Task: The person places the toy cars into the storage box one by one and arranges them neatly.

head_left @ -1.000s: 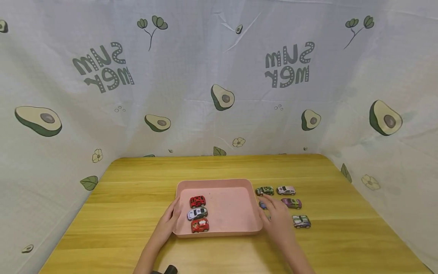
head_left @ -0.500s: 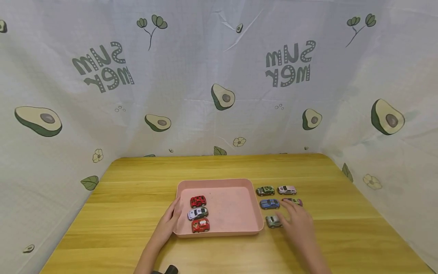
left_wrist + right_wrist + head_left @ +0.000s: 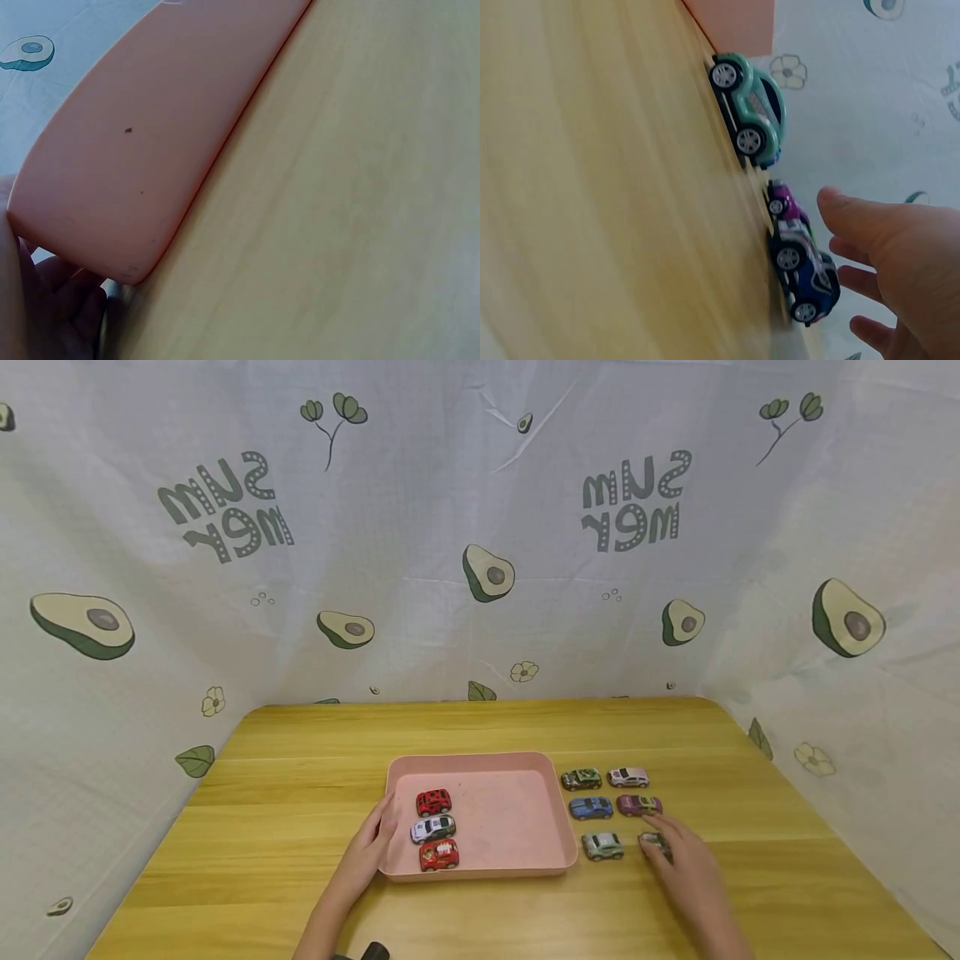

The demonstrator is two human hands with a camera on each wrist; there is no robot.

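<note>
My left hand (image 3: 366, 846) holds the left side of a shallow pink tray (image 3: 487, 874), thumb at the rim and fingers along the outer wall. Two red toy cars (image 3: 438, 855) with a white one (image 3: 432, 828) between them sit at the tray's left. Over a white-and-blue toy car (image 3: 802, 274) hovers my right hand (image 3: 692, 867), thumb and fingers spread; in the right wrist view a gap shows between fingertips and car. The hand partly covers this car in the head view. Just beyond it stands a purple toy car (image 3: 639, 805).
Right of the tray, more toy cars stand on the wooden table (image 3: 300, 777): a pale green one (image 3: 602, 846), a blue one (image 3: 591, 807), a dark green one (image 3: 581, 778) and a white-and-pink one (image 3: 627, 777). A patterned cloth (image 3: 420, 527) hangs behind.
My right hand has moved rightward from the tray's right wall, past the blue and pale green cars, to the white-and-blue car. The left hand and tray stay put.
</note>
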